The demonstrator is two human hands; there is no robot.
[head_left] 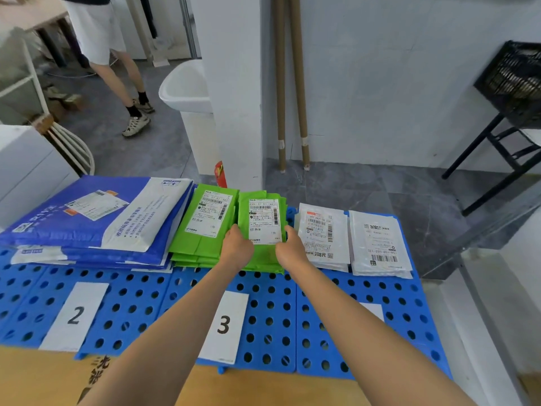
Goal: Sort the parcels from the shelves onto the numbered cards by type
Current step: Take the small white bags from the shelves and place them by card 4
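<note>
A green parcel point(263, 212) with a white label lies on top of a green stack behind card 3 point(224, 326). My left hand point(236, 247) grips its near left corner and my right hand point(289, 247) grips its near right corner. A second stack of green parcels point(205, 227) lies just to its left. Large blue and white parcels point(96, 218) are piled behind card 2 point(74, 315). Two piles of white parcels point(322, 232) point(379, 244) sit to the right, behind a card point(376, 309) that my right arm mostly hides.
The perforated blue boards point(395, 312) cover a wooden table point(35, 379). Behind them stand a white pillar point(234, 83), two cardboard tubes point(289, 83), a white bin point(187, 86) and a black stand with a crate point(512, 83). A person's legs point(123, 68) are at the back left.
</note>
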